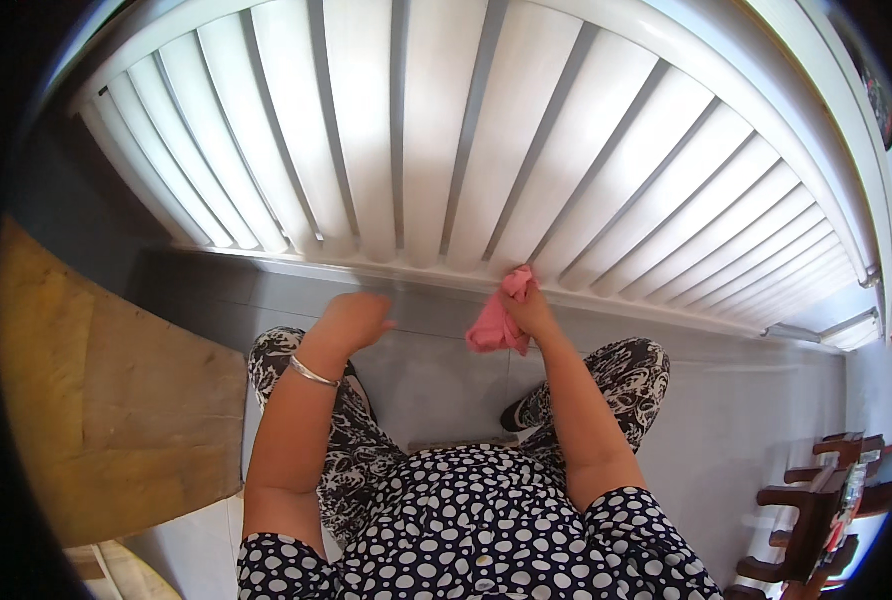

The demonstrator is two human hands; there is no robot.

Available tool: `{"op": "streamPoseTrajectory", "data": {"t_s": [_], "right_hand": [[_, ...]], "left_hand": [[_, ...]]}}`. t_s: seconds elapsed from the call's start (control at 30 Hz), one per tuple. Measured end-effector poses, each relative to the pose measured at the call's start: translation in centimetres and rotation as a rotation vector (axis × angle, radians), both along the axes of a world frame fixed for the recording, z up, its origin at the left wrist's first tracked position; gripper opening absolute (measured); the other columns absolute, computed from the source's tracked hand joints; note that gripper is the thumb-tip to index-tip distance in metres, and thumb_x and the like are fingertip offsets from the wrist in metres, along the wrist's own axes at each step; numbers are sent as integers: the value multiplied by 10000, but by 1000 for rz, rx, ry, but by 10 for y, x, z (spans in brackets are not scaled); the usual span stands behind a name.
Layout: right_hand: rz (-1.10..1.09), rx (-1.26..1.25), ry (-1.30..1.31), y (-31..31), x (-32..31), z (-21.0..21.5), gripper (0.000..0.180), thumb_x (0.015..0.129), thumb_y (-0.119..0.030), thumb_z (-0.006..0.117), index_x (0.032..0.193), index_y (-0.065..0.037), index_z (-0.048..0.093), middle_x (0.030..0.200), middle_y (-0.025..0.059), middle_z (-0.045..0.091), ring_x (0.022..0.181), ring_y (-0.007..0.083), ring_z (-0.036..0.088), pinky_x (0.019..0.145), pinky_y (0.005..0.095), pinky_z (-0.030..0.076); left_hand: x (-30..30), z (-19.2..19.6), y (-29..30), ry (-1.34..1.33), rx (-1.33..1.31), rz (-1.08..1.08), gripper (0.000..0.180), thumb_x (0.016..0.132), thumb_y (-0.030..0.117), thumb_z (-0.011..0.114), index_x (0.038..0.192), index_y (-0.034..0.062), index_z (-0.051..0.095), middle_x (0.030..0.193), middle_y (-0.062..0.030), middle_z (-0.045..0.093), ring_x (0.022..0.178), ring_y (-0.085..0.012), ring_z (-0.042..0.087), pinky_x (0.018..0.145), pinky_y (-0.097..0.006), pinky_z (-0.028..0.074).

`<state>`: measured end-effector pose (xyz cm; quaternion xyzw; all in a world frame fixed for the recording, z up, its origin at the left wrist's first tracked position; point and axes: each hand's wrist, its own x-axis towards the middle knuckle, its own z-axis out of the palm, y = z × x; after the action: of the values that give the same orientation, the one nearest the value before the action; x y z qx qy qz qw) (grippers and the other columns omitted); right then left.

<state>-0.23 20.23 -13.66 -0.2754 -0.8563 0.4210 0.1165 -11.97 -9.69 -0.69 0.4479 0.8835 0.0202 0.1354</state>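
Observation:
A pink cloth (pixel 496 328) is bunched in my right hand (pixel 532 312), its loose end hanging down to the left. The upper part of the cloth is at the bottom rail of a white slatted radiator (pixel 431 130), close to the foot of a slat. My left hand (pixel 358 318) is in the air left of the cloth, fingers curled in and the thumb showing at the side. Nothing shows in it. A silver bangle (pixel 313 372) circles the left wrist.
Grey floor tiles (pixel 426 375) lie under and around my bent knees. At the left is a large tan board (pixel 136 390) with a curved edge. Dark wooden furniture (pixel 811 510) with carved ends is at the lower right. A pipe fitting (pixel 869 278) is at the radiator's right end.

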Motion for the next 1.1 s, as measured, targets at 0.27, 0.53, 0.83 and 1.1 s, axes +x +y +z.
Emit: {"op": "streamPoseTrajectory", "data": {"t_s": [0.27, 0.53, 0.83, 1.1], "right_hand": [[438, -389, 66, -44, 9, 184, 423, 802, -170, 649, 1169, -3, 523, 1024, 93, 629, 967, 184, 583, 838, 317, 458], [443, -724, 180, -42, 8, 185, 403, 817, -90, 646, 1193, -20, 520, 1096, 32, 594, 1006, 128, 548, 869, 281, 446], [273, -1102, 432, -45, -3, 152, 360, 846, -92, 647, 1172, -7, 521, 1099, 60, 600, 1010, 148, 565, 878, 299, 463], [198, -1020, 467, -32, 17, 173, 415, 871, -228, 631, 1213, -28, 508, 1155, 47, 567, 1030, 131, 534, 884, 278, 434]], "left_hand": [[13, 31, 21, -357, 432, -26, 367, 865, 212, 597, 1186, 38, 556, 1002, -155, 647, 917, -275, 621, 806, -346, 485], [21, 52, 45, -856, 801, 63, 441, 914, 235, 570, 1270, -6, 473, 1212, -118, 560, 1108, -196, 531, 944, -332, 418], [65, 25, 86, -908, 1088, 392, 680, 859, 167, 639, 1390, -21, 258, 1306, -162, 453, 1174, -210, 471, 983, -341, 387], [76, 36, 101, -1319, 1202, 607, 499, 871, 169, 632, 1292, -9, 433, 1178, -110, 571, 1046, -175, 573, 898, -292, 472]]}}
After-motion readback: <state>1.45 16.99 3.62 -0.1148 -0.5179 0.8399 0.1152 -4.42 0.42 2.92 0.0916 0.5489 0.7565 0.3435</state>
